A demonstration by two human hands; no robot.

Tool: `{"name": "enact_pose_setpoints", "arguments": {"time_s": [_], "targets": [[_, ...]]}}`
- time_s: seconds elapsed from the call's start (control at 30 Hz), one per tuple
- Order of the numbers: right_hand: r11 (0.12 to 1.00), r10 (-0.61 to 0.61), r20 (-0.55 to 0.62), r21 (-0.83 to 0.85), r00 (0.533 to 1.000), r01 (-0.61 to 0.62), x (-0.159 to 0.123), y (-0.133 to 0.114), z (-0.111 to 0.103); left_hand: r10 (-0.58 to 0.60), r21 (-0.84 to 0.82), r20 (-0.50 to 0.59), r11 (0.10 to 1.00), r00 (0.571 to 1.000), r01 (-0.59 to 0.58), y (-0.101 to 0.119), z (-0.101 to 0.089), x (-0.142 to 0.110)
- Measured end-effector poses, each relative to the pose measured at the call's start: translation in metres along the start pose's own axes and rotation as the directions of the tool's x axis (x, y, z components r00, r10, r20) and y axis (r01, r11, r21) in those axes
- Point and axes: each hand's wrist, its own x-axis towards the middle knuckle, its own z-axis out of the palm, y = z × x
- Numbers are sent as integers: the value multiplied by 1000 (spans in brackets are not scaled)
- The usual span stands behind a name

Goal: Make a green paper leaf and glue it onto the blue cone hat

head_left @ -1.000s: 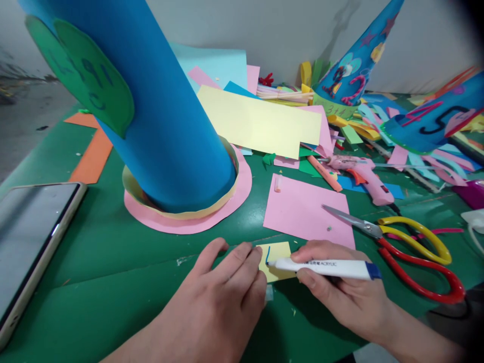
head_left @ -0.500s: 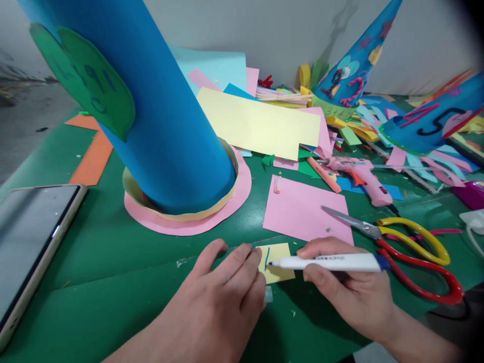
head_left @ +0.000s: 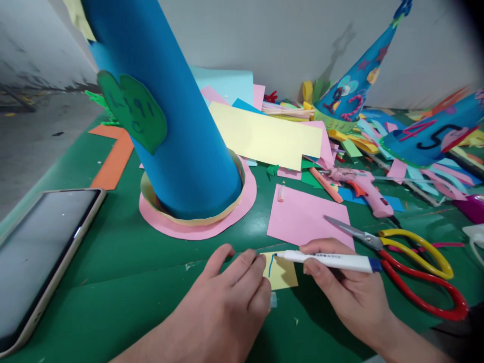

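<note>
My right hand (head_left: 348,287) grips a white acrylic marker (head_left: 336,261) with a dark blue end, its tip on a small yellow paper (head_left: 285,276). One slanted blue stroke shows on that paper. With curled fingers, my left hand (head_left: 234,297) holds the paper's left edge against the table; the fingertips are partly hidden. Behind my left hand stands a tall blue paper cone (head_left: 196,151) with a yellow band and pink brim (head_left: 196,233). A green leaf-shaped piece (head_left: 134,113) with writing is on its side.
Scissors (head_left: 372,241) with yellow and red handles lie right, partly over a pink sheet (head_left: 302,214). Beyond are a pink glue gun (head_left: 363,186), a large yellow sheet (head_left: 268,133) and decorated blue cones (head_left: 351,78). A phone (head_left: 45,252) lies left, near an orange strip (head_left: 113,161).
The marker tip has moved from beside the stroke's lower part to near its top. My left hand stays on the paper. The whole view has shifted slightly.
</note>
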Motion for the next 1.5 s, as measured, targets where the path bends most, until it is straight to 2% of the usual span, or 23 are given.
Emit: {"name": "enact_pose_setpoints", "arguments": {"time_s": [0.23, 0.53, 0.67, 0.93, 1.2, 1.5], "targets": [[1000, -2, 19, 28, 1000, 1, 3, -2, 2, 62, 35, -25, 998, 998, -61, -3, 3, 0], [992, -52, 86, 122, 995, 41, 2, -3, 0, 57, 12, 11, 998, 998, -57, -4, 0, -1], [983, -48, 103, 181, 994, 29, 2, -4, 0, 13, -7, 19, 1000, 1000, -13, -3, -1, 0], [993, 31, 45, 110, 998, -36, 3, -3, 0, 46, 13, 7, 999, 999, -46, -5, 1, 0], [997, 14, -10, 78, 1000, -14, 4, -4, 1, 29, 6, -9, 1000, 1000, -29, -2, 1, -2], [994, 32, 60, 102, 998, -38, 3, -5, 0, 25, -2, -9, 1000, 1000, -25, -3, 1, -1]]}}
